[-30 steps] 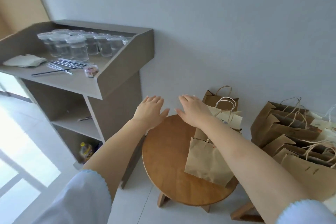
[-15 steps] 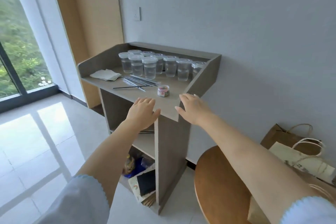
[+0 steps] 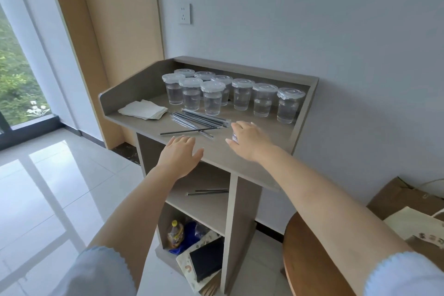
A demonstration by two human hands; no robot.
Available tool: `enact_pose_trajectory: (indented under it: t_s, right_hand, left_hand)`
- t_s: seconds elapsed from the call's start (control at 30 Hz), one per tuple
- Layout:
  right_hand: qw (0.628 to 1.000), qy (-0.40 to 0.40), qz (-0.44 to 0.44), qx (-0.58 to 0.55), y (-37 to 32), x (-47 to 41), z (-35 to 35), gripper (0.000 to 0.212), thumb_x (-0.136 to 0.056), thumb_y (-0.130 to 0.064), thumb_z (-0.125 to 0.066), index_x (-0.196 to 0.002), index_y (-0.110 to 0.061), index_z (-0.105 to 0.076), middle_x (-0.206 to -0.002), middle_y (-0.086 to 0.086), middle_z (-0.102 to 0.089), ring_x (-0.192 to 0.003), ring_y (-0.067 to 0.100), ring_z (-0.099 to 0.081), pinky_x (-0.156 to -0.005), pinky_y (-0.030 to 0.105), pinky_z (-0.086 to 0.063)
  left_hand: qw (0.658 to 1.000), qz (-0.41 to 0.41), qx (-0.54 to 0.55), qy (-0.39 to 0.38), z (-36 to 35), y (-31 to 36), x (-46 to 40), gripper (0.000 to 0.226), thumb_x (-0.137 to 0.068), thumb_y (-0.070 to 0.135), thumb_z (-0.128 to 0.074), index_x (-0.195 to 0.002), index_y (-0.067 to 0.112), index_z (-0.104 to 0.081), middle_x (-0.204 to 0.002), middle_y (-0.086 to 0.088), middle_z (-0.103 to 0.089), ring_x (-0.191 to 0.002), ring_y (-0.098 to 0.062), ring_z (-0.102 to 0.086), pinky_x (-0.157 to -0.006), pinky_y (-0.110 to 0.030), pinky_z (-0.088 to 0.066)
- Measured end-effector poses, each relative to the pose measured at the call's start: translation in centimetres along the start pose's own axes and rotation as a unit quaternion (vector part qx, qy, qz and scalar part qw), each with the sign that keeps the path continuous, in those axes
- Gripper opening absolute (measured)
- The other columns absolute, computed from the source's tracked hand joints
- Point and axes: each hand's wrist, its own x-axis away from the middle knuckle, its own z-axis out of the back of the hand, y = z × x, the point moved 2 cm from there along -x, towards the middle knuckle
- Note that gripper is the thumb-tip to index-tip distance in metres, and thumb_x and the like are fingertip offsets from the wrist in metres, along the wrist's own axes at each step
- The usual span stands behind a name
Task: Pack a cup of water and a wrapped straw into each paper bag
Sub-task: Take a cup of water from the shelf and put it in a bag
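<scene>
Bare forearms, short pale-blue sleeves

Both arms wore light blue sleeves: the left sleeve [image 3: 96, 271] and right sleeve [image 3: 406, 276] ended above the elbow in small scalloped edges; no rings or watch showed.

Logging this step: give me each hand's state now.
Left hand: open, fingers straight, holding nothing.
Right hand: open, over the small jar, holding nothing.
</scene>
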Motion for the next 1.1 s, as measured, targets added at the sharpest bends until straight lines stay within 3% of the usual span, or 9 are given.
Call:
enact_pose_trajectory:
  t_s: [0.13, 0.3, 0.5, 0.63, 0.8, 0.97, 1.1]
  right_hand:
    - [1.0, 0.009, 0.004, 0.018, 0.5, -5.1, -0.3, 0.05, -0.101, -0.037, -0.037, -0.141, -0.007, -0.034, -0.145, 0.01, -0.039, -0.135, 0.024, -0.034, -0.113, 0.036, -0.022]
    - [0.999, 0.02, 0.009, 0.024, 1.6, -11.6, 0.2, 0.052, -0.1, -0.038, -0.039, -0.142, -0.007, -0.034, -0.146, 0.011, -0.038, -0.136, 0.025, -0.033, -0.113, 0.037, -0.022]
    - [0.999, 0.044, -0.006, 0.02, 3.5, -19.1, 0.9, 0.058, -0.096, -0.045, -0.044, -0.139, -0.008, -0.037, -0.143, 0.011, -0.041, -0.13, 0.027, -0.041, -0.102, 0.038, -0.036]
    - [0.999, 0.023, -0.019, 0.01, 3.7, -22.6, -0.1, 0.064, -0.091, -0.054, -0.048, -0.137, -0.01, -0.039, -0.142, 0.01, -0.041, -0.129, 0.027, -0.041, -0.1, 0.04, -0.04]
    - [0.998, 0.013, -0.057, -0.006, 3.4, -26.6, -0.6, 0.081, -0.085, -0.065, -0.05, -0.145, -0.013, -0.031, -0.15, 0.009, -0.032, -0.136, 0.027, -0.033, -0.102, 0.041, -0.038]
    - [0.994, -0.015, -0.11, -0.023, 3.1, -30.6, -0.4, 0.099, -0.075, -0.076, -0.052, -0.149, -0.019, -0.021, -0.154, 0.009, -0.023, -0.14, 0.03, -0.026, -0.104, 0.044, -0.036]
    - [0.992, -0.045, -0.117, -0.008, 2.7, -33.2, -0.6, 0.103, -0.072, -0.077, -0.055, -0.151, -0.025, -0.014, -0.156, 0.009, -0.018, -0.143, 0.031, -0.019, -0.107, 0.048, -0.033]
  left_hand:
    - [1.0, -0.02, 0.001, 0.005, -0.7, -1.1, -4.0, 0.052, -0.101, 0.041, -0.033, -0.143, 0.01, -0.038, -0.15, -0.005, -0.037, -0.141, -0.02, -0.026, -0.116, -0.032, -0.014]
    - [1.0, -0.009, 0.0, -0.009, -0.6, -3.0, -10.5, 0.044, -0.101, 0.041, -0.034, -0.125, 0.009, -0.05, -0.133, -0.006, -0.05, -0.13, -0.024, -0.039, -0.108, -0.031, -0.025]
    - [1.0, -0.019, -0.003, 0.006, -1.0, -4.8, -17.5, 0.051, -0.101, 0.044, -0.033, -0.139, 0.01, -0.041, -0.146, -0.006, -0.042, -0.138, -0.022, -0.031, -0.114, -0.032, -0.016]
    - [1.0, -0.018, 0.006, -0.018, -3.1, -6.5, -20.2, 0.045, -0.1, 0.044, -0.033, -0.125, 0.01, -0.05, -0.135, -0.006, -0.051, -0.13, -0.023, -0.04, -0.11, -0.031, -0.022]
    - [0.999, -0.016, 0.013, -0.035, -4.3, -8.5, -23.1, 0.046, -0.1, 0.047, -0.031, -0.118, 0.01, -0.052, -0.129, -0.007, -0.054, -0.125, -0.024, -0.043, -0.108, -0.032, -0.024]
    - [0.999, -0.028, 0.018, -0.039, -4.5, -10.8, -25.8, 0.053, -0.101, 0.048, -0.028, -0.132, 0.009, -0.047, -0.139, -0.007, -0.048, -0.133, -0.022, -0.037, -0.114, -0.034, -0.017]
    - [0.998, -0.036, 0.018, -0.042, -5.1, -12.6, -27.8, 0.053, -0.101, 0.047, -0.028, -0.132, 0.009, -0.048, -0.138, -0.006, -0.05, -0.133, -0.021, -0.038, -0.116, -0.035, -0.014]
